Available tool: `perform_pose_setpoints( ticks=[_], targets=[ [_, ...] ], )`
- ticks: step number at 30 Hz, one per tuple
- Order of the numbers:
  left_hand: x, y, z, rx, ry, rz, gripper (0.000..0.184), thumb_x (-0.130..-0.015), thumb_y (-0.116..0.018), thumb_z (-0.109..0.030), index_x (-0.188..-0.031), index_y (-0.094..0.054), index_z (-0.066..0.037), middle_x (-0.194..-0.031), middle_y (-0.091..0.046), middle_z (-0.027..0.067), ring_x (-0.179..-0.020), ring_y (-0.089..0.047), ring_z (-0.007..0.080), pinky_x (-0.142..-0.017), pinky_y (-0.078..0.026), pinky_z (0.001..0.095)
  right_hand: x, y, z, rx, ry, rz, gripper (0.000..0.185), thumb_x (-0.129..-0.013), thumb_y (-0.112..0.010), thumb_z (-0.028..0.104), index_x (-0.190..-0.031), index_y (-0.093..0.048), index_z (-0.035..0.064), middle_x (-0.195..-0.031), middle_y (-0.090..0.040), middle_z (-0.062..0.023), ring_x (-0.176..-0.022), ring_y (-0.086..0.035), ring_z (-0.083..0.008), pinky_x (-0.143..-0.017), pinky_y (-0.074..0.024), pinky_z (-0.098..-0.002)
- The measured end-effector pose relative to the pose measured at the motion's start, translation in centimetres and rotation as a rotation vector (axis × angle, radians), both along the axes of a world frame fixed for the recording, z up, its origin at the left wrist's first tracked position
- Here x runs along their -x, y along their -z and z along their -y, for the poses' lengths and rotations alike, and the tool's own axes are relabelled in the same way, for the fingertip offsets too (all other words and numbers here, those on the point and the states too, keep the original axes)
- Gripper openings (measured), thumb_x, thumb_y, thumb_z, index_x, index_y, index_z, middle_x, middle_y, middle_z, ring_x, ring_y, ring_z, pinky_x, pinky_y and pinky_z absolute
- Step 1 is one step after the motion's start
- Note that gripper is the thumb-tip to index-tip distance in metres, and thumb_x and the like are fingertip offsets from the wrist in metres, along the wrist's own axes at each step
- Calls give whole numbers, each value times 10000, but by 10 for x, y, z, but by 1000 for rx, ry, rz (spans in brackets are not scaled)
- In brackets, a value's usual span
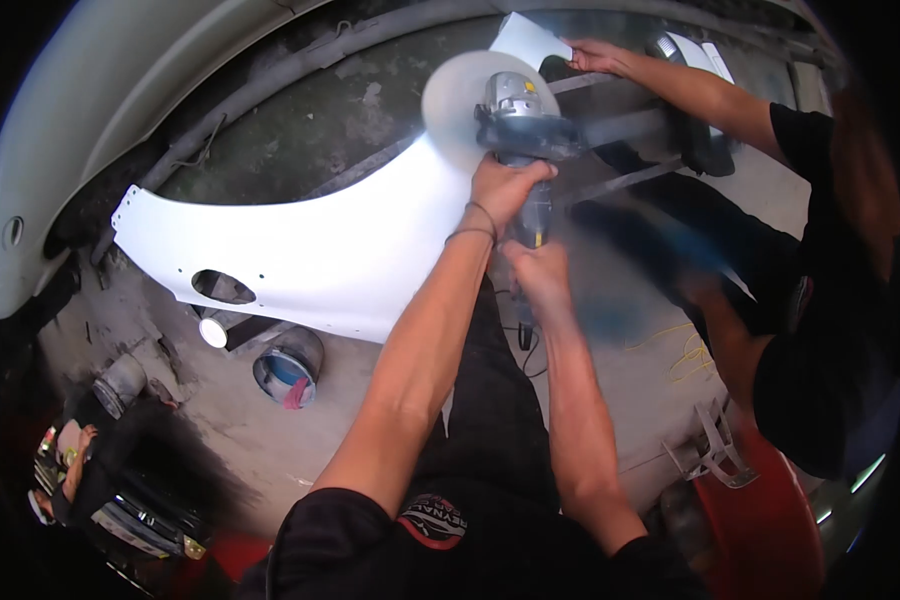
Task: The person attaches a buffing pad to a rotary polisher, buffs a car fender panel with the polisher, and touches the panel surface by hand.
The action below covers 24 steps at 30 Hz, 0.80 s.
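A silver and black power polisher [518, 97] with a round pale pad [452, 108] is held over the right end of a white curved body panel [300, 240]. The pad looks blurred. My left hand [510, 188] wraps round the front of the tool's body, just below its head, with dark bands on the wrist. Behind it, my right hand [538, 272] grips the rear of the tool. Below my right hand hangs the tool's black tail end with a cord. The panel has an oval hole near its lower left edge.
A co-worker in dark clothes at the right holds a white piece [530, 45] in one hand [592, 56]. Below the panel sits a bucket [288, 370] with a pink cloth. A car body [80, 110] curves along the upper left. Another person's arm shows at lower left.
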<state>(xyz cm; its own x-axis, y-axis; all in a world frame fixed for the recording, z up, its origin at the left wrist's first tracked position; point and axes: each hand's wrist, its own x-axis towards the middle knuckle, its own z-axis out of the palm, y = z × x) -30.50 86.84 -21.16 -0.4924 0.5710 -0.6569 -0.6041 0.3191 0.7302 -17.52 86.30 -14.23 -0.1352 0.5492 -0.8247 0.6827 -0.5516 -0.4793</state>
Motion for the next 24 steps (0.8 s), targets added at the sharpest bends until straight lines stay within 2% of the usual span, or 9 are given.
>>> perform_pose_setpoints(
  ticks=[2, 4, 5, 7, 10, 17, 20, 24],
  targets=[
    [-4, -11, 33, 46, 17, -61, 588, -800, -964, -270, -1276, -767, 14, -1152, -819, 107, -1024, -785, 247, -934, -621, 395, -8, 1, 36, 87, 67, -63, 158, -924, -794, 147, -920, -725, 5, -664, -641, -36, -511, -593, -144, -477, -455, -358],
    [-5, -29, 57, 239, 110, -113, 788, -739, -968, -317, -1347, -674, 87, -1235, -816, 232, -1134, -807, 342, -1012, -625, 409, -16, 8, 65, 146, 101, -120, 132, -935, -792, 117, -914, -714, 12, -665, -643, -39, -509, -597, -144, -480, -451, -349],
    [-5, -29, 58, 237, 114, -116, 788, -739, -968, -317, -1347, -674, 87, -1235, -816, 232, -1134, -807, 342, -1012, -625, 409, -19, 11, 72, 183, 128, -168, 124, -940, -790, 116, -930, -721, 14, -684, -652, -38, -520, -604, -143, -483, -460, -344],
    [-6, -30, 61, 419, 188, -288, 853, -706, -967, -418, -1313, -664, 99, -1208, -822, 269, -1144, -815, 392, -1029, -627, 425, -20, 13, 75, 223, 155, -214, 116, -945, -789, 115, -945, -729, 15, -703, -660, -37, -531, -610, -142, -486, -469, -339],
    [5, -46, 33, 483, 276, -330, 905, -692, -955, -480, -1309, -649, 107, -1162, -827, 285, -1152, -813, 419, -1037, -626, 432, -13, 21, 61, 268, 268, -306, 119, -952, -791, 123, -974, -741, 17, -750, -679, -35, -560, -627, -137, -493, -491, -333],
    [39, -14, -63, 386, 170, -320, 931, -687, -960, -462, -1332, -649, 134, -1164, -835, 282, -1095, -832, 398, -1023, -637, 428, 29, 21, -51, 225, 174, -235, 121, -929, -793, 133, -957, -745, 26, -762, -675, -28, -586, -631, -133, -506, -499, -336],
    [61, 8, -103, 378, 165, -329, 972, -680, -970, -463, -1357, -648, 156, -1159, -839, 273, -1087, -835, 383, -1024, -638, 414, 52, 25, -92, 154, 103, -221, 129, -988, -750, 136, -930, -714, 27, -762, -674, -42, -570, -630, -147, -508, -481, -335],
    [73, 8, -116, 288, 183, -165, 1029, -674, -981, -477, -1389, -627, 172, -1273, -806, 308, -1184, -811, 384, -1058, -624, 396, 56, 32, -107, 117, 70, -260, 157, -970, -750, 137, -888, -716, 8, -760, -687, -73, -565, -639, -192, -515, -490, -373]
  ],
)
